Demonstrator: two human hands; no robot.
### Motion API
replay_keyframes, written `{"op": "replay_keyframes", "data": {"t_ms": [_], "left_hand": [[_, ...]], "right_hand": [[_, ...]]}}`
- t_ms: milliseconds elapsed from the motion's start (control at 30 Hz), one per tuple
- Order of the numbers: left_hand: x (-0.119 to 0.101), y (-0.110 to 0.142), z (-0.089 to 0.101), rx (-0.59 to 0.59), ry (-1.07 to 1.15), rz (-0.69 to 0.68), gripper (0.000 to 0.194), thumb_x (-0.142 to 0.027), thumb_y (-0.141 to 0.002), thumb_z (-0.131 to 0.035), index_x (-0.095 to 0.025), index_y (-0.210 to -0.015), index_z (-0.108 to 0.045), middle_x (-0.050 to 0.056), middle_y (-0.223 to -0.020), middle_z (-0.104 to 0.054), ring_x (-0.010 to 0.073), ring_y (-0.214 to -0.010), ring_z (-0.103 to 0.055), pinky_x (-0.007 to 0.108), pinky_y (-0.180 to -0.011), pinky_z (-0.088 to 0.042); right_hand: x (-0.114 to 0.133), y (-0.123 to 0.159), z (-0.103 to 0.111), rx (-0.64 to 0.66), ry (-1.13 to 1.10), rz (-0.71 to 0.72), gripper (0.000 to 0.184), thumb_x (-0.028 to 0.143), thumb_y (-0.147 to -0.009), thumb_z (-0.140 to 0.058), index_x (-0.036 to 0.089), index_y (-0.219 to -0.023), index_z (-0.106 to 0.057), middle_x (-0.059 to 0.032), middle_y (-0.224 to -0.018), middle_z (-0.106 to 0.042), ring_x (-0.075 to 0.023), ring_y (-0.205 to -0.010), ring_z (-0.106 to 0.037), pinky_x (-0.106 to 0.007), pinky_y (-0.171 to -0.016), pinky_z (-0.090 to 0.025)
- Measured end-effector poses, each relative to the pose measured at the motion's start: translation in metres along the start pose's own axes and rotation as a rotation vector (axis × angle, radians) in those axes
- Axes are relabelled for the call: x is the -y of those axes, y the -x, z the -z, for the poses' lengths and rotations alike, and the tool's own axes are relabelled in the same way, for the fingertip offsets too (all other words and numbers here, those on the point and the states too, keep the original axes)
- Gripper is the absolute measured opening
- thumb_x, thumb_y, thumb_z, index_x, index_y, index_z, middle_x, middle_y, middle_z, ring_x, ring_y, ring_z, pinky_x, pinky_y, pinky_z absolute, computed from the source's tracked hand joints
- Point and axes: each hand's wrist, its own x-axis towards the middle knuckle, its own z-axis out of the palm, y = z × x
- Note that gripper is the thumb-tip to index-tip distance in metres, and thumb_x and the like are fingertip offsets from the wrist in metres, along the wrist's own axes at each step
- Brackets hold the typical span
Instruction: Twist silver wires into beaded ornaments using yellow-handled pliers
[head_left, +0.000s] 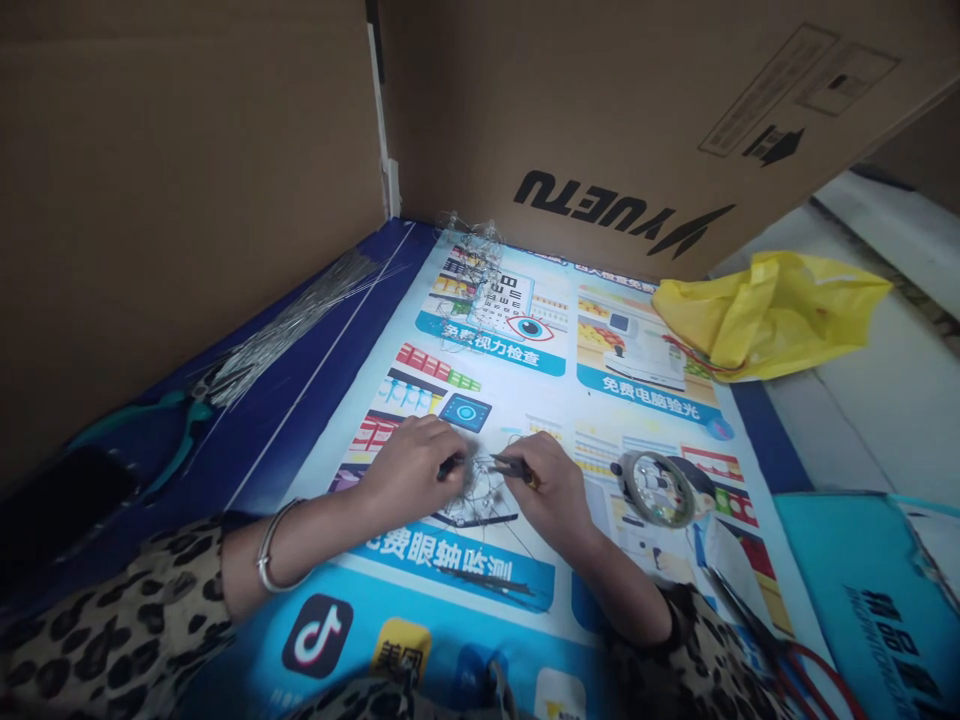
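Our left hand (412,465), right hand (556,495) pinch dark tools (516,467) | wire tangle (486,492) seemingly unfinished | twisted wirework (482,258), poster's (536,420) far edge | straight wires (296,312) untwisted

Makeshift craft workspace, cardboard walls (645,120), printed poster (555,400) as work surface, pliers (169,430), scissors (780,650), wire bundle (292,310)

Single head-worn view, looking forward and down from above the forearms; hands near, lower centre, cardboard panels (600,120) farther, across the top.
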Motion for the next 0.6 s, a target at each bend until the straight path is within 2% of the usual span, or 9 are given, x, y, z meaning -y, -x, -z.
{"op": "replay_keyframes", "data": {"t_ms": [200, 433, 600], "left_hand": [[0.0007, -0.0005, -0.0017, -0.032, 0.036, -0.041, 0.011, -0.007, -0.073, -0.05, -0.016, -0.069, -0.054, 0.003, -0.07, -0.057, 0.0181, -0.072, -0.052, 0.029, -0.066, -0.042], [0.0032, 0.0011, -0.0046, -0.026, 0.057, -0.068, 0.012, -0.005, -0.073, -0.049, -0.016, -0.076, -0.055, 0.006, -0.08, -0.06, 0.0194, -0.08, -0.053, 0.032, -0.072, -0.044], [0.0033, 0.0025, -0.0042, 0.004, 0.062, -0.057, 0.015, -0.005, -0.072, -0.05, -0.016, -0.079, -0.055, 0.006, -0.082, -0.06, 0.0197, -0.082, -0.054, 0.032, -0.073, -0.045]], "right_hand": [[-0.001, -0.0003, 0.0004, -0.005, 0.01, 0.045, 0.011, 0.013, -0.078, -0.053, 0.022, -0.08, -0.06, -0.0025, -0.075, -0.062, -0.0181, -0.076, -0.054, -0.032, -0.07, -0.041], [-0.006, -0.0005, -0.0009, 0.032, 0.073, 0.162, 0.016, 0.009, -0.075, -0.052, 0.02, -0.082, -0.062, -0.0039, -0.078, -0.063, -0.0189, -0.078, -0.052, -0.035, -0.073, -0.04], [-0.0046, -0.0034, -0.0016, 0.069, 0.09, 0.173, 0.018, 0.009, -0.074, -0.051, 0.021, -0.081, -0.062, -0.0036, -0.079, -0.063, -0.0192, -0.078, -0.051, -0.035, -0.073, -0.039]]}}
